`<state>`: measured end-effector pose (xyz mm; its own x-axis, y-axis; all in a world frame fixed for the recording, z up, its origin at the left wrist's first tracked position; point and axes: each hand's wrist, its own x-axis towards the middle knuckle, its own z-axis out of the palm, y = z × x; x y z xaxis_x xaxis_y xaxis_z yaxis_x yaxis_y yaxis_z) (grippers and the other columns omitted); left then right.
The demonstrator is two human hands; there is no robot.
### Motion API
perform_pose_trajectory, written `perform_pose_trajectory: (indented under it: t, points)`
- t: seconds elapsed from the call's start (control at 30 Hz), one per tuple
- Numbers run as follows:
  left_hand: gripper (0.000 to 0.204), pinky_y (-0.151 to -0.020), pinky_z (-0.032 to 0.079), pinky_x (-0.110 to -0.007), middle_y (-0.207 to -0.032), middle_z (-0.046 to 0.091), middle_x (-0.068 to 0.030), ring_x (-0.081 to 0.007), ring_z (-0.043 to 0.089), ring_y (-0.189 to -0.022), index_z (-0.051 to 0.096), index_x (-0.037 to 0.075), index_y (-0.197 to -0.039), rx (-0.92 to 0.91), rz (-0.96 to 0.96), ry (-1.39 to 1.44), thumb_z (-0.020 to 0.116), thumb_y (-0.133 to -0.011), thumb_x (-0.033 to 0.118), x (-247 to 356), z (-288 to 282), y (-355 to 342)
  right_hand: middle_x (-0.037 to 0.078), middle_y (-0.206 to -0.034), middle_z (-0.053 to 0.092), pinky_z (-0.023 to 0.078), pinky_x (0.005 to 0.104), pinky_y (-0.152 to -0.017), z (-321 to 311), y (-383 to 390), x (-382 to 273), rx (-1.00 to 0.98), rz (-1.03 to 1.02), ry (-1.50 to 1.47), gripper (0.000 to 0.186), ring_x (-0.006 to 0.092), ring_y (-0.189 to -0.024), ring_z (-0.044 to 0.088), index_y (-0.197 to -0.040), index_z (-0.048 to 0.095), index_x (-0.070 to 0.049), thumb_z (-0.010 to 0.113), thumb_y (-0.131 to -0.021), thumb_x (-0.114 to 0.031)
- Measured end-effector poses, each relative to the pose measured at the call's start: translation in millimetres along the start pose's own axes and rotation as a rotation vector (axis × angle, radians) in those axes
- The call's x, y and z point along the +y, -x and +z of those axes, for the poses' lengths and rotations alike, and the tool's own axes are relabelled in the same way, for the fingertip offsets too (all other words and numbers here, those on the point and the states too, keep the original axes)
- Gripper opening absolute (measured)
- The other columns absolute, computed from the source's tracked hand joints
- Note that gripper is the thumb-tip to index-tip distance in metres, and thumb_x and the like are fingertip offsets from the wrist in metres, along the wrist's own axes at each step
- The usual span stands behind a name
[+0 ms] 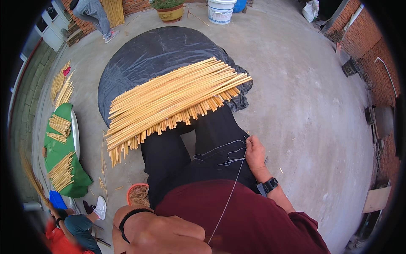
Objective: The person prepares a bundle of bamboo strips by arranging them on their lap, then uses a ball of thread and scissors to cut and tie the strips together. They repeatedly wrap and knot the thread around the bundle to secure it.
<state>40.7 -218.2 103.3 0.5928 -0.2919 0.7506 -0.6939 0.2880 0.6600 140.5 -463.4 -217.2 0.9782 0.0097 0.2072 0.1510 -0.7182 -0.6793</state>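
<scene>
Right hand (256,157) pinches pale thread (223,213), which runs straight back to left hand (171,233); whether left fingers grip, cannot tell. Beyond right fingertips, leftward, straw stalks (173,95) lie across black sheet (144,53).

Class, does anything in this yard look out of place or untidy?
Stray stalks lie scattered on the floor beside the green cloth, away from the piles on it. Slack thread loops untidily over the trousers.
</scene>
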Motion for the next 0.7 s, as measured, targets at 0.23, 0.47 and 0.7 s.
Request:
perform_pose_trajectory:
  t: [0.23, 0.47, 0.7]
  points:
    - [0.012, -0.039, 0.022, -0.025, -0.056, 0.046, 0.0001, -0.0087, 0.034, -0.041, 0.066, 0.004, -0.080, -0.186, -0.023, 0.140, 0.072, -0.070, 0.002, -35.1, 5.0, 6.9, 0.004, -0.082, 0.065, 0.034, 0.0196, -0.049, -28.8, -6.0, 85.6, 0.012, 0.616, -0.977, 0.005, 0.0045, -0.054, 0.043, -0.089, 0.057, -0.011, 0.058, -0.093, -0.014]
    - [0.007, -0.038, 0.028, -0.027, -0.061, 0.051, -0.0021, -0.0124, 0.044, -0.045, 0.067, 0.003, -0.082, -0.172, -0.329, 0.354, 0.064, -0.083, 0.009, -55.7, 19.5, -16.1, 0.002, -0.095, 0.063, 0.037, 0.0225, -0.061, -95.8, -1.2, 157.5, 0.606, 0.794, -0.795, 0.005, 0.0058, -0.065, 0.045, -0.092, 0.059, -0.011, 0.060, -0.093, -0.015]
    - [0.008, -0.050, 0.040, -0.020, -0.073, 0.061, -0.0029, -0.0062, 0.051, -0.055, 0.068, -0.001, -0.093, 0.142, -0.932, 0.010, 0.063, -0.088, 0.002, -155.9, 17.1, -4.9, 0.000, -0.080, 0.055, 0.038, 0.0224, -0.060, -119.0, -32.0, 36.3, 0.111, 0.158, -1.194, 0.011, 0.0062, -0.064, 0.045, -0.093, 0.062, -0.003, 0.066, -0.090, -0.013]
